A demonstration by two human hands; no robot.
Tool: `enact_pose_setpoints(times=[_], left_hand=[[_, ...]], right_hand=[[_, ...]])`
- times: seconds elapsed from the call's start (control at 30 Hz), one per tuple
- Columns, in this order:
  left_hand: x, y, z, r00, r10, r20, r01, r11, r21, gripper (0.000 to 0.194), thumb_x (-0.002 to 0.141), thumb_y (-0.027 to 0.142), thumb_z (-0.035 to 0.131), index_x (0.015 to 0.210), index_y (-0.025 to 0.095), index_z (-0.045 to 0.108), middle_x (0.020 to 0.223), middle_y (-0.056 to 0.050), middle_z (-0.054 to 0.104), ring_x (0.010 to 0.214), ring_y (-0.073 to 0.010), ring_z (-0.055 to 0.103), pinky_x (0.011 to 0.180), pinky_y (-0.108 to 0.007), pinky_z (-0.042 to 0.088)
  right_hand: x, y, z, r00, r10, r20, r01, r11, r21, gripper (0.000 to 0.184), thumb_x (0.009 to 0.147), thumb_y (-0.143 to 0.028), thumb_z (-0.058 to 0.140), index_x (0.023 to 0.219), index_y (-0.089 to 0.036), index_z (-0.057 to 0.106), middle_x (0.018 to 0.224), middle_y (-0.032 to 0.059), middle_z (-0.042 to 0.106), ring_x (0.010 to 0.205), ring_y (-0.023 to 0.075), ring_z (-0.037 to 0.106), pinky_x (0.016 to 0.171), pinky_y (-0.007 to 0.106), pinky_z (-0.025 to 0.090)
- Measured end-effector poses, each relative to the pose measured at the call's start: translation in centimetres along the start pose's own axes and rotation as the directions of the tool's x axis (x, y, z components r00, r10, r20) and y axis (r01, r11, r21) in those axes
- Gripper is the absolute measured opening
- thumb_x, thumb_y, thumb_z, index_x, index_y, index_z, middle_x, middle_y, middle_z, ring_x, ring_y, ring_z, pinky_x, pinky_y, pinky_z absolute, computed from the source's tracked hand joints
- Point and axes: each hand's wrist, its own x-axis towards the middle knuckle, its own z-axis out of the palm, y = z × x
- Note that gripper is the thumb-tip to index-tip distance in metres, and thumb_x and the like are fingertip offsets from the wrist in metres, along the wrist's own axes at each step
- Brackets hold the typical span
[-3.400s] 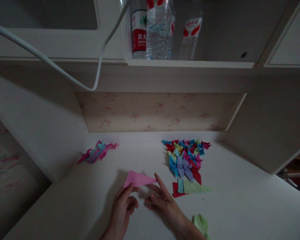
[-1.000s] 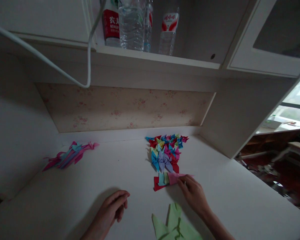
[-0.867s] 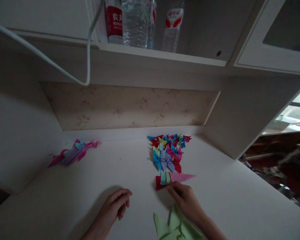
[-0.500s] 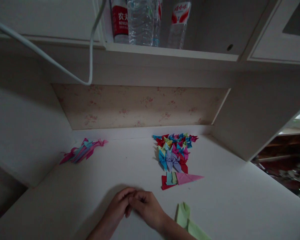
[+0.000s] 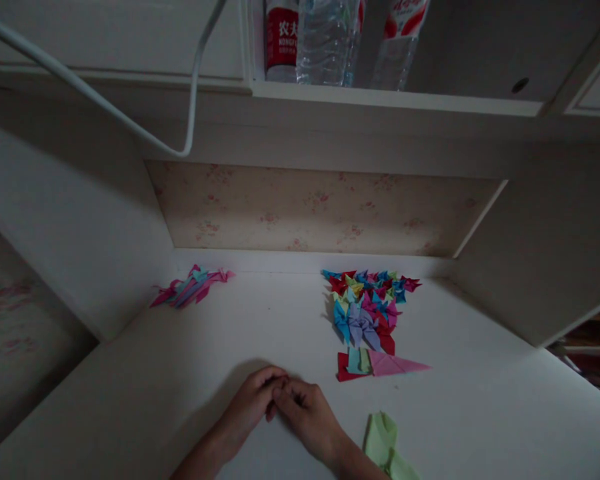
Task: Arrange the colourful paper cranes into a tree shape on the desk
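Note:
My left hand [image 5: 256, 399] and my right hand [image 5: 311, 415] meet above the white table, fingertips touching. Both have curled, closed fingers; whether anything small lies between them is hidden. Right of my right hand lies a row of overlapping folded papers: a red one [image 5: 346, 369], a light blue one [image 5: 354, 361], a light green one [image 5: 365, 361] and a pink pointed one [image 5: 394, 364] on top at the right. Nearer me, beside my right forearm, is a larger light green folded paper [image 5: 381, 437], partly cut off by the frame's bottom edge.
Behind the row sits a cluster of colourful origami pieces [image 5: 367, 307]. Another pile of pink, blue and purple folded paper [image 5: 193, 287] lies at the back left. Plastic bottles [image 5: 325, 43] stand on the shelf above. A white cable [image 5: 125, 120] hangs at upper left.
The pink folded paper, earlier in my hands, now lies on the row at right, let go by my right hand. My right hand has come back left to meet my left hand.

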Motion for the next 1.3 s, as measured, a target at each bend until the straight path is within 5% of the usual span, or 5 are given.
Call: enact_pose_setpoints(times=[0.2,0.37,0.5,0.77,1.3], left_hand=[[-0.6,0.5,0.0,1.000,-0.013,-0.014,0.014,1.000,0.024,0.018,0.075,0.031,0.057,0.078,0.014,0.063,0.058,0.005,0.050,0.045,-0.0067,0.040,0.042,-0.020,0.029],[0.1,-0.1,-3.6,0.957,0.137,-0.258,-0.053,0.950,0.309,0.030,0.079,0.042,0.053,0.091,0.017,0.063,0.066,0.002,0.060,0.045,-0.0098,0.048,0.041,-0.021,0.033],[3.9,2.1,-8.3,0.865,0.410,-0.291,-0.027,0.617,0.787,0.027,0.081,0.032,0.048,0.094,0.016,0.066,0.091,-0.007,0.068,0.080,-0.0180,0.065,0.072,-0.027,0.051],[12.9,8.3,-15.2,0.826,0.460,-0.324,0.124,0.413,0.902,0.027,0.083,0.016,0.053,0.108,0.009,0.063,0.121,-0.016,0.059,0.121,-0.0285,0.048,0.104,-0.042,0.037],[17.4,8.5,-16.2,0.815,0.422,-0.397,0.148,0.511,0.847,0.034,0.090,0.033,0.057,0.120,0.016,0.055,0.120,-0.009,0.058,0.101,-0.0216,0.060,0.085,-0.043,0.052]], right_hand=[[-0.1,0.1,-0.1,0.999,0.017,0.027,-0.016,0.999,-0.040,0.043,0.092,-0.046,0.045,0.071,-0.018,0.070,0.064,-0.0015,0.061,0.060,0.0104,0.051,0.058,0.022,0.035],[-0.1,1.6,0.1,0.994,0.105,-0.022,-0.107,0.988,-0.115,0.042,0.088,-0.047,0.052,0.059,-0.017,0.055,0.054,-0.0057,0.037,0.051,0.0078,0.032,0.046,0.022,0.023],[0.0,1.7,0.3,0.995,0.096,0.004,-0.095,0.988,-0.124,0.040,0.087,-0.043,0.052,0.057,-0.018,0.047,0.055,-0.0056,0.033,0.052,0.0078,0.030,0.046,0.022,0.021],[0.0,2.0,0.5,0.997,0.071,-0.023,-0.074,0.990,-0.117,0.041,0.085,-0.046,0.053,0.055,-0.018,0.047,0.054,-0.0047,0.034,0.051,0.0083,0.030,0.045,0.023,0.021],[0.6,2.3,0.4,0.995,0.096,-0.012,-0.097,0.983,-0.154,0.038,0.080,-0.042,0.056,0.052,-0.019,0.044,0.052,-0.0044,0.035,0.051,0.0091,0.031,0.046,0.024,0.021]])
